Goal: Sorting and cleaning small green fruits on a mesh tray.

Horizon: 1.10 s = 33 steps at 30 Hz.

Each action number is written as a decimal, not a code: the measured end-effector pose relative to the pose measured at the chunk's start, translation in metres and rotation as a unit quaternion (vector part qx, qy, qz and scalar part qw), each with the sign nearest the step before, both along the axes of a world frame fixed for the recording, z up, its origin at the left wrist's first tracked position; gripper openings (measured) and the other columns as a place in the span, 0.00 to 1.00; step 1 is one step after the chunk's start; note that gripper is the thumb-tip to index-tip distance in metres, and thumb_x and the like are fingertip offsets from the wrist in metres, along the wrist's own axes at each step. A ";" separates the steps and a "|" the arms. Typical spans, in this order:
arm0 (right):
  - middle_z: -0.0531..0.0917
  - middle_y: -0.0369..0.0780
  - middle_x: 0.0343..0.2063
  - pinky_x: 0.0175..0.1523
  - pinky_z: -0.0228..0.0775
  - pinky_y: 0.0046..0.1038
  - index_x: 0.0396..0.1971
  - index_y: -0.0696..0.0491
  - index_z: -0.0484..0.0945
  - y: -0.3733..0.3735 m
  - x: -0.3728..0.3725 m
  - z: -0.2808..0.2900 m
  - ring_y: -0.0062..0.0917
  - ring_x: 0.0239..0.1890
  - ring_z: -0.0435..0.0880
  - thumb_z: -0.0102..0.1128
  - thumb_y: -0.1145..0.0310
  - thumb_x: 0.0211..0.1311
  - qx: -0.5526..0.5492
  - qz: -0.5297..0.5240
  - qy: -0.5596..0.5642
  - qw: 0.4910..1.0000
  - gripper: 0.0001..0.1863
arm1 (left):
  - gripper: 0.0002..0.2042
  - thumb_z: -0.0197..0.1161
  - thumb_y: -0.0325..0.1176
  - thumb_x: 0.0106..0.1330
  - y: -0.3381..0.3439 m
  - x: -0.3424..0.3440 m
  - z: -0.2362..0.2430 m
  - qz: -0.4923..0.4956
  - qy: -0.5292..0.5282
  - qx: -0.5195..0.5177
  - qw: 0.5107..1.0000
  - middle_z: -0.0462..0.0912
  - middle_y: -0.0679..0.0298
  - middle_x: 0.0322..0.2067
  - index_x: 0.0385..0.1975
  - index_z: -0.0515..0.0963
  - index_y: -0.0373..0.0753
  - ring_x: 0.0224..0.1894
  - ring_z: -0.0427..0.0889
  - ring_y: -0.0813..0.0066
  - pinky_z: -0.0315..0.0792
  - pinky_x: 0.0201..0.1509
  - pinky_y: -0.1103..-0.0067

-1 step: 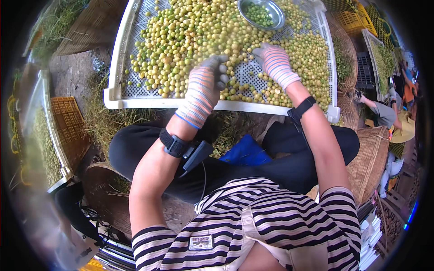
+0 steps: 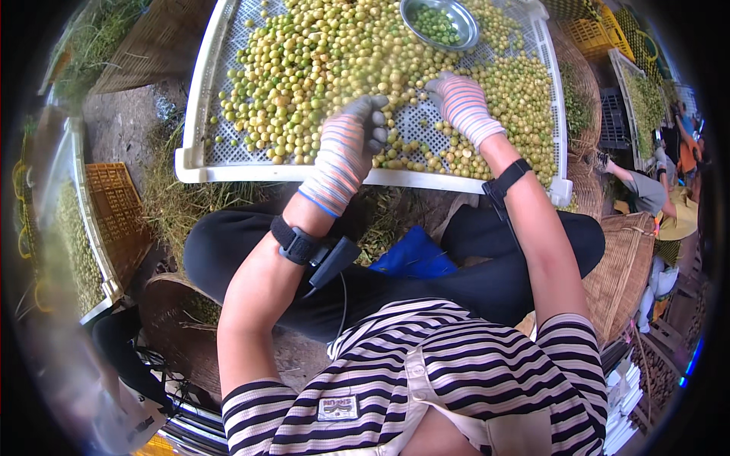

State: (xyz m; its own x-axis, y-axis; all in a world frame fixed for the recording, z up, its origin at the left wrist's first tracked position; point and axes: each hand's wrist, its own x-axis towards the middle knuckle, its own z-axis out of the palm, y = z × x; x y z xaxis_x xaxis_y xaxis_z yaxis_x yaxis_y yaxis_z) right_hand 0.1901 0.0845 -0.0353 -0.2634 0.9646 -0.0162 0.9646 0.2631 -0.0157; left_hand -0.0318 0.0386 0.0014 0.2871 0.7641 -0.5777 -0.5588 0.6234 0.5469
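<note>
A white perforated tray [image 2: 199, 152] holds many small round yellow-green fruits [image 2: 296, 68]. My left hand [image 2: 351, 133], in a striped glove with grey fingers, has its fingers curled over fruit near the tray's front middle; whether it holds any is unclear. My right hand [image 2: 464, 106], gloved alike, reaches onto the fruit to the right, fingers bent downward and fingertips partly hidden. Beyond both hands, a metal bowl [image 2: 473, 30] of greener fruits rests at the back of the tray.
Orange crate [image 2: 114, 197] and another fruit tray [image 2: 84, 243] stand at left. Woven baskets [image 2: 623, 273] lie at right, with a yellow crate [image 2: 593, 34], a further tray [image 2: 639, 106] and other people [image 2: 673, 213]. My crossed legs [image 2: 220, 251] are below the tray.
My left hand has moved very slightly to the right. My right hand and the tray look unchanged.
</note>
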 end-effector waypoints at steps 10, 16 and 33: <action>0.83 0.42 0.27 0.39 0.73 0.31 0.28 0.49 0.82 -0.027 -0.027 0.044 0.32 0.31 0.82 0.62 0.56 0.49 -0.222 -0.052 0.246 0.942 0.12 | 0.13 0.48 0.40 0.69 0.000 0.015 -0.035 -0.075 -0.077 -0.057 0.993 0.78 0.65 0.29 0.39 0.74 0.37 0.28 0.77 0.75 0.70 0.28 0.83; 0.81 0.44 0.22 0.37 0.73 0.35 0.24 0.49 0.81 -0.056 -0.029 0.024 0.37 0.28 0.81 0.59 0.58 0.49 -0.162 -0.062 0.052 0.983 0.10 | 0.11 0.49 0.37 0.69 0.010 0.002 -0.014 -0.041 -0.033 0.002 0.999 0.74 0.71 0.23 0.38 0.75 0.37 0.23 0.70 0.81 0.64 0.25 0.87; 0.82 0.41 0.27 0.38 0.73 0.35 0.31 0.48 0.83 -0.068 -0.025 0.032 0.37 0.31 0.81 0.56 0.60 0.51 -0.163 0.091 0.199 0.962 0.11 | 0.14 0.50 0.38 0.68 0.018 -0.028 0.014 0.022 -0.062 0.039 0.997 0.71 0.70 0.24 0.44 0.72 0.33 0.24 0.68 0.81 0.63 0.25 0.88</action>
